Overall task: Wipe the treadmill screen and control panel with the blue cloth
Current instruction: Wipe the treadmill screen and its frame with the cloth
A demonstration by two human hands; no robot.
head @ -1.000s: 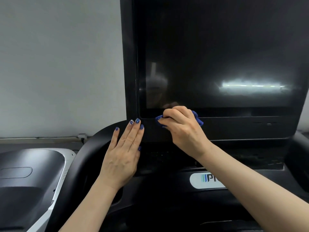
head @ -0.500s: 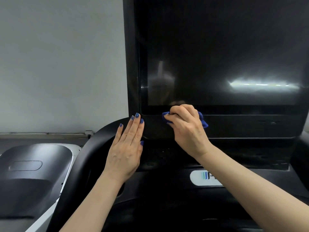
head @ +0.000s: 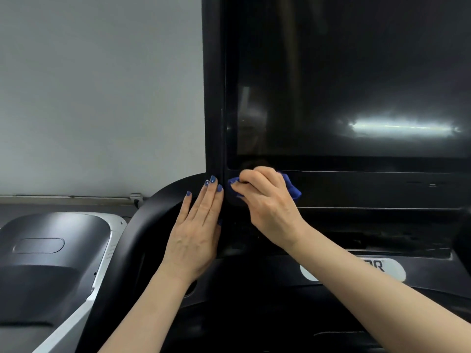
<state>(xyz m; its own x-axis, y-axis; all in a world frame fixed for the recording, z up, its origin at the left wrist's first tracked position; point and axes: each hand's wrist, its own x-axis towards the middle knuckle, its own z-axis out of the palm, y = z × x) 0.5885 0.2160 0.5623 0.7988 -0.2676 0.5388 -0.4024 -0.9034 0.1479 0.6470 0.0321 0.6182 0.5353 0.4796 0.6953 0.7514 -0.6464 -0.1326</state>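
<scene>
Wiping now at the lower left corner of the large dark glossy treadmill screen [head: 344, 80], on the black strip just under the glass. Right hand [head: 267, 200] with fingers curled round the bunched small blue cloth [head: 293, 188], pressing it on that strip. Left hand [head: 198, 225] flat, fingers straight and together, resting on the black frame just beside the cloth, holding nothing. Probably somewhere in the middle of the task: glass already without clear marks, only reflections, though hard to tell for sure. Left to do, by judgement: rest of the lower strip to the right, and the black control panel [head: 369, 238] below. No containers in view, so nothing to report inside any.
</scene>
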